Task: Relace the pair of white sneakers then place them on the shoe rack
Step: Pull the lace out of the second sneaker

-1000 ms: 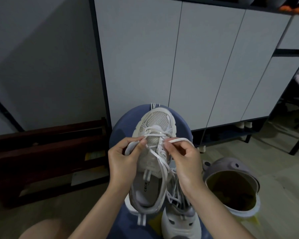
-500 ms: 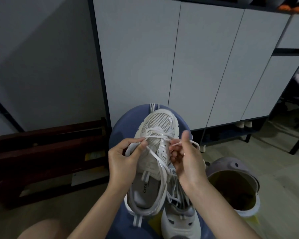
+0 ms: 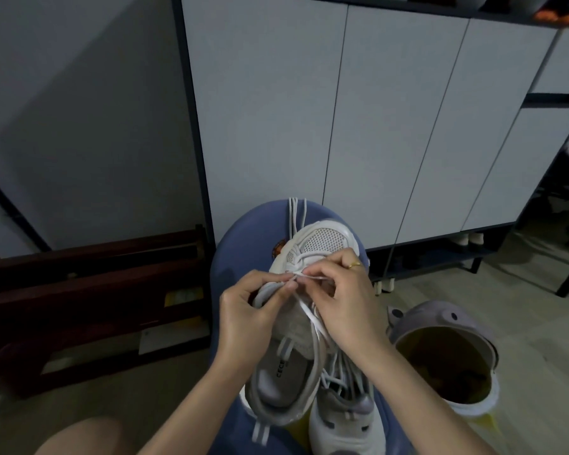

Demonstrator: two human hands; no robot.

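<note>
A dim room with a pale floor: on the round blue stool (image 3: 230, 257) lies a white mesh sneaker (image 3: 312, 257), its mate (image 3: 342, 421) nearer. Left hand (image 3: 243, 313) and right hand (image 3: 345, 300) both pinch its flat white lace (image 3: 309, 315). Beyond the stool stands a grey-doored cabinet (image 3: 391, 126).

Stool (image 3: 243, 244): carries first sneaker (image 3: 296, 323), toe toward cabinet (image 3: 342, 126) behind. Second sneaker (image 3: 345, 418): right of first, nearer the person. Bin (image 3: 440, 323): floor, right of stool. Wooden rack (image 3: 89, 290): left, against wall.
</note>
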